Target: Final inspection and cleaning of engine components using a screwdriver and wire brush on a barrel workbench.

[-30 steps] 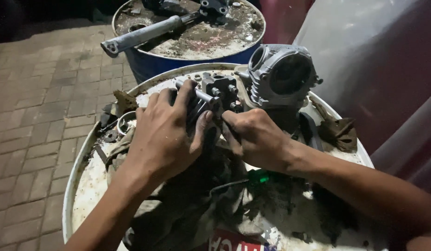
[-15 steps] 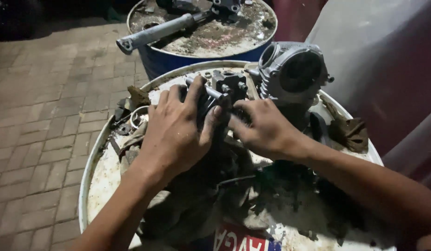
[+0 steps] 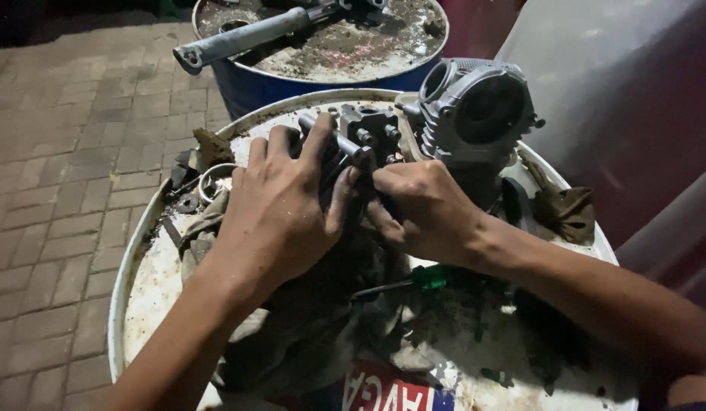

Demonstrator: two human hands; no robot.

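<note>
Both hands, left hand and right hand, stay clamped around the grey engine part.

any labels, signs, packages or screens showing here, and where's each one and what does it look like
Printed label: on the top of the white drum, at its near edge below the left hand and right hand; a red patch with white lettering beside a blue patch, partly cut off and grimy.
No packages, signs or screens show.

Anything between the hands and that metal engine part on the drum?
Nothing visible. Left hand and right hand both already grip the metal engine part directly. The grey cylinder head stands behind it, not between.
</note>
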